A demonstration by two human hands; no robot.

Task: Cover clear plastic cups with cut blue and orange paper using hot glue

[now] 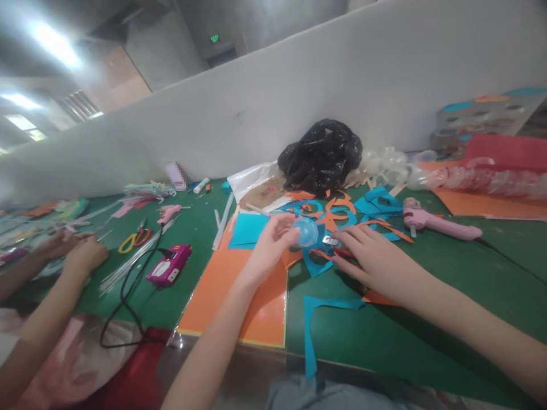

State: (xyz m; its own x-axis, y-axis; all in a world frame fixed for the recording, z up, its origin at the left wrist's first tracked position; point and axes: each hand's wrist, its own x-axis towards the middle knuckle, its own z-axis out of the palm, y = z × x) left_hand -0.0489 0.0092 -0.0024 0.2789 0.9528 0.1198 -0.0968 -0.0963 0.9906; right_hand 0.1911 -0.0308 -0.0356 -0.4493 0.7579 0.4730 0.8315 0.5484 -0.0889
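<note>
My left hand (277,236) is closed in a pinch around a small clear round plastic cup (306,232). From behind its fingers a thin white stick (257,210) points to the left. My right hand (371,255) hovers over or rests on the paper scraps, fingers stretched out and apart. Close to its fingertips lie a small shiny metallic piece (330,241) and something red, partly covered by the hand, whose kind I cannot make out. Blue paper scraps (317,265) lie under both hands. Orange sheets (239,290) in a clear sleeve lie beneath my left forearm.
A pink glue gun (444,224) with a cord lies right. Behind are a black plastic bag (325,154) and rows of clear plastic cups (491,181). Left are scissors (135,240), a purple power box (170,266) with a black cable, and a co-worker's hands (85,253).
</note>
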